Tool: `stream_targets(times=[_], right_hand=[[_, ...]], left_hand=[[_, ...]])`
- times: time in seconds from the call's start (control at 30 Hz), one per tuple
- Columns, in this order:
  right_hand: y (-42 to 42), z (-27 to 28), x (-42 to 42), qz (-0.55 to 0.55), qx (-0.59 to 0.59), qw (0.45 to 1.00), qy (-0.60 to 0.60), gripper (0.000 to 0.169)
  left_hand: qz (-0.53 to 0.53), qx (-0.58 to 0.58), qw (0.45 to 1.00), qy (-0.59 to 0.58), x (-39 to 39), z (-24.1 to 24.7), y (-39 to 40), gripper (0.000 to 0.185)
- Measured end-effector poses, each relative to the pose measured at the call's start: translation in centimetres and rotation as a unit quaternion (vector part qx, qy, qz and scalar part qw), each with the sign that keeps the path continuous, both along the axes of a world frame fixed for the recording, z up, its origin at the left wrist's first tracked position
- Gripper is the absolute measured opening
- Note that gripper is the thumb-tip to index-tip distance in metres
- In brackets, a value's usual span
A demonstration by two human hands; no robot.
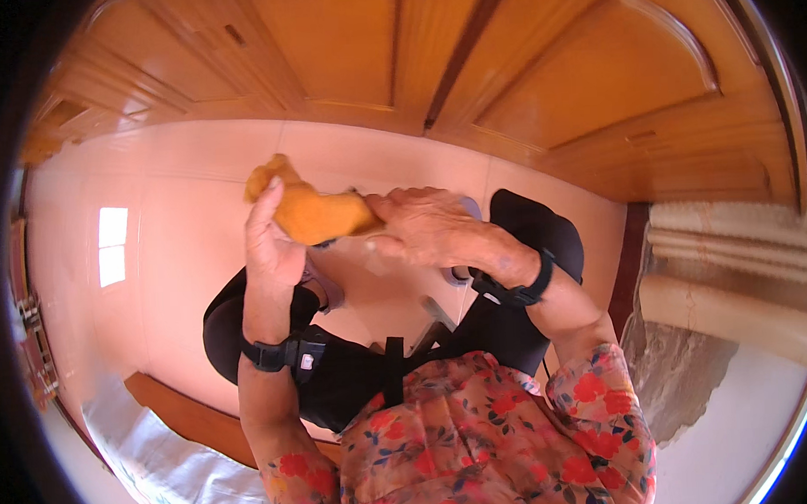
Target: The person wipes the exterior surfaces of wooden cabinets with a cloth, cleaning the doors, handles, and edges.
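Observation:
A piece of yellow-orange cloth [322,211] is stretched between my two hands, above my lap. My left hand [273,240] grips its left part, with the thumb over the cloth and a bunched end sticking up past it. At the cloth's right end, my right hand [426,228] has its fingers closed on the fabric; this hand is slightly blurred. A small dark edge shows just under the cloth, too little to tell what it is. Black straps with small devices sit on both wrists.
Wooden panelled cabinet doors [597,78] stand in front of me, above a glossy tiled floor [195,199]. A pale curtain [731,267] hangs at the right. At the lower left are a wooden board [196,419] and a whitish sheet [178,466]. My knees are apart below my hands.

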State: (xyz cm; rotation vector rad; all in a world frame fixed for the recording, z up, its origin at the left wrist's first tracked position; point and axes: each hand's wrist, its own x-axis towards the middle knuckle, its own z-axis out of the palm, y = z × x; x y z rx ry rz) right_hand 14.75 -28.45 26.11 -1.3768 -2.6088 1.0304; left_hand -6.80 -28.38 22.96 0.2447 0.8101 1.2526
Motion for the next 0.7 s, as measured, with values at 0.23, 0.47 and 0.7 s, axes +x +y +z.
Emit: stream_targets(times=[0.23, 0.47, 0.7], right_hand=[[-0.5, -2.4, -0.5, -0.055, 0.127, 0.987, 0.08, 0.018], [-0.4, -2.7, 0.0, -0.124, 0.176, 0.965, 0.148, 0.017], [-1.0, -3.0, -0.4, -0.089, 0.156, 0.974, 0.14, 0.017]], left_hand=[[-0.005, 0.002, 0.998, -0.069, -0.1, -0.2, -0.2, 0.037], [-0.022, 0.021, 0.995, -0.092, 0.0, 0.0, 0.3, 0.037], [-0.046, 0.059, 0.988, -0.133, -0.8, -0.1, 0.5, 0.037]])
